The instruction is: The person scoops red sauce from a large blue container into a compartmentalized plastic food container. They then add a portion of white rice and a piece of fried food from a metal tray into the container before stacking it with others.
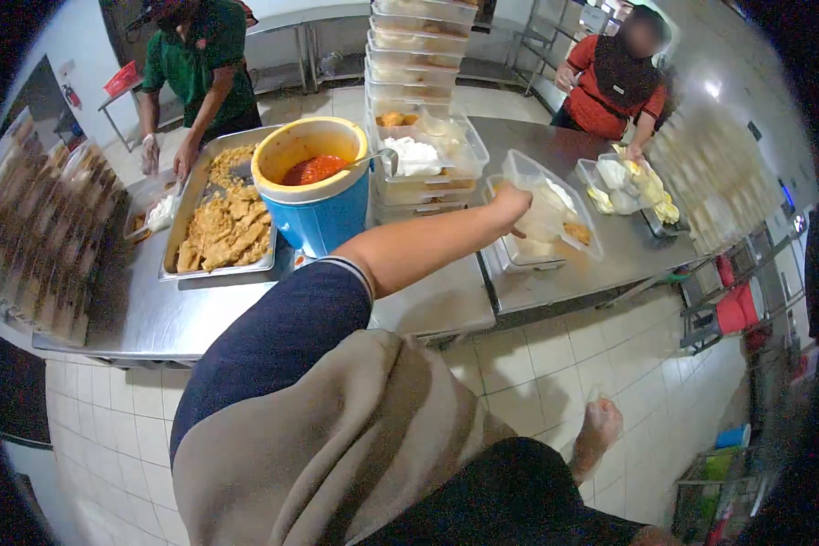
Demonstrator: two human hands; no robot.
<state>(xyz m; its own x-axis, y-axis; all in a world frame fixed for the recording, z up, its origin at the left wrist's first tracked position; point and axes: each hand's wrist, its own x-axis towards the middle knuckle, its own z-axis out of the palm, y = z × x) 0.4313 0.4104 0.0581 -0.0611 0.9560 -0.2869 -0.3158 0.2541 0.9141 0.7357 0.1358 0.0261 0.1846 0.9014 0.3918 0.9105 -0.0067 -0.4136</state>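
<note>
My left hand (512, 208) reaches across the steel table and grips the near-left edge of a clear plastic food container (555, 198). The container is tilted and holds a white portion and a piece of brown fried food. Beneath it are other clear containers (529, 254), partly covered by it. My right hand (599, 422) hangs low at my side above the tiled floor, its fingers curled. Clear plastic, seemingly a loose glove, shows on it. Left of my forearm stands a blue tub (321, 217) of red sauce (312, 170), with a metal ladle (375, 158) in it.
A tall stack of filled containers (416, 72) rises behind the tub. A steel tray (166, 266) holds fried pieces (228, 232). More stacks stand at far left (41, 239) and right (710, 170). Two co-workers handle containers, one in green (201, 61), one in red (590, 102).
</note>
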